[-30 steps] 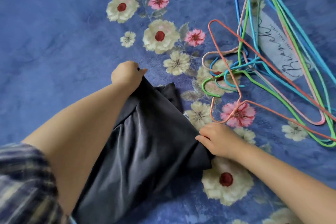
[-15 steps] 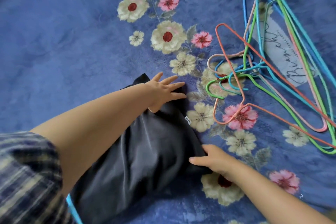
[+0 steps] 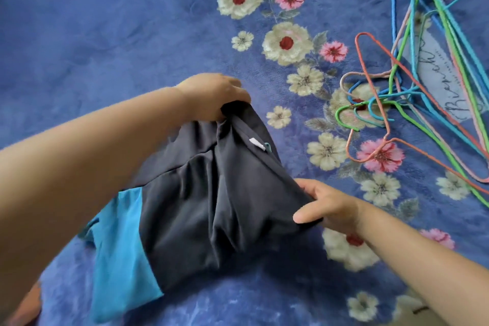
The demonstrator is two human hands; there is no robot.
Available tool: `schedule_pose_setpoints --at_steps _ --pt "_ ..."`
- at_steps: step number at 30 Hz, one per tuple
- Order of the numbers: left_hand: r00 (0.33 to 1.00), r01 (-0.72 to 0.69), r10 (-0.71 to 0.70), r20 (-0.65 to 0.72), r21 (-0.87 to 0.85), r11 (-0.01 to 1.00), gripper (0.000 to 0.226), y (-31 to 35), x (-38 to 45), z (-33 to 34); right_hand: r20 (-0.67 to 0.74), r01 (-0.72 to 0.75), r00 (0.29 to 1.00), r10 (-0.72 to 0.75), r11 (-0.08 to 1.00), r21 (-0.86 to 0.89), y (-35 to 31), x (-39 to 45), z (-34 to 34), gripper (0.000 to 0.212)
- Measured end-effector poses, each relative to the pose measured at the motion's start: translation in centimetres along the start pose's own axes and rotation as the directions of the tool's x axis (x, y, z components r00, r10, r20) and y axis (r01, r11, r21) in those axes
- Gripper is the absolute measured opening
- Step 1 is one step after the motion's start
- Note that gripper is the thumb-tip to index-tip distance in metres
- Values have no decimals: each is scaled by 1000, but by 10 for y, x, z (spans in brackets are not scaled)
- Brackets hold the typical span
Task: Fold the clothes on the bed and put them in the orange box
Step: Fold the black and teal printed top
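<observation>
Your left hand (image 3: pixel 211 95) grips the far corner of the dark garment (image 3: pixel 211 206) on the bed (image 3: pixel 105 21); your right hand (image 3: pixel 328 206) pinches its right edge. Folding unfinished; orange box unseen.

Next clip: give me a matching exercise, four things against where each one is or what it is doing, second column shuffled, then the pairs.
Things:
1. left hand
2. right hand
3. hangers
4. white tag

Places or states:
A. piled loose on the blanket, right of the garment
B. grips the garment's far end
C. pinches the garment's right edge
D. on the dark cloth, just below the far end

Pairs: 1-B, 2-C, 3-A, 4-D
</observation>
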State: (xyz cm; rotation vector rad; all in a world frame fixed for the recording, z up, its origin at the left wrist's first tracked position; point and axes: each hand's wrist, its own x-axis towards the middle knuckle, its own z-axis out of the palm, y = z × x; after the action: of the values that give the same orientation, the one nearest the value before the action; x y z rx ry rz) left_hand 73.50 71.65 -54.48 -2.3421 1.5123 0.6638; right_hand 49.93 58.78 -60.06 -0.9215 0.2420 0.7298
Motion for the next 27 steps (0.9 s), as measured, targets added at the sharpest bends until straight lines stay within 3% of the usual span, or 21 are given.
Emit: schedule_pose_setpoints --at_steps 4,9,13,17,20,22,24,26,27 --pt "993 0 -10 -119 -80 997 39 -41 -78 9 157 -66 983 96 981 -184 -14 29 64 51" --pt "987 5 -14 -163 -57 998 34 -81 -184 47 135 -126 966 221 856 -501 12 90 161 76" --pt "994 60 -54 -91 62 996 35 -106 -226 83 79 -114 974 213 760 -639 36 126 204 46" --pt "989 -19 25 -143 45 999 29 -127 -265 139 15 -132 973 229 612 -780 57 149 240 45" --pt "978 -85 98 -186 76 993 42 -135 -288 183 -1 -167 938 345 451 -876 78 161 255 51" --pt "999 12 -9 -43 85 996 53 -135 -295 210 3 -123 905 425 269 -955 97 168 259 57" --pt "962 193 -194 191 27 981 57 -134 -299 235 41 -24 882 470 131 -991 112 173 263 56" --pt "912 392 -346 218 -223 892 48 -126 -296 248 48 14 869 492 71 -997 116 171 263 50" --pt "880 475 -422 219 -373 797 40 -123 -293 255 37 -12 881 472 101 -995 114 168 262 45"
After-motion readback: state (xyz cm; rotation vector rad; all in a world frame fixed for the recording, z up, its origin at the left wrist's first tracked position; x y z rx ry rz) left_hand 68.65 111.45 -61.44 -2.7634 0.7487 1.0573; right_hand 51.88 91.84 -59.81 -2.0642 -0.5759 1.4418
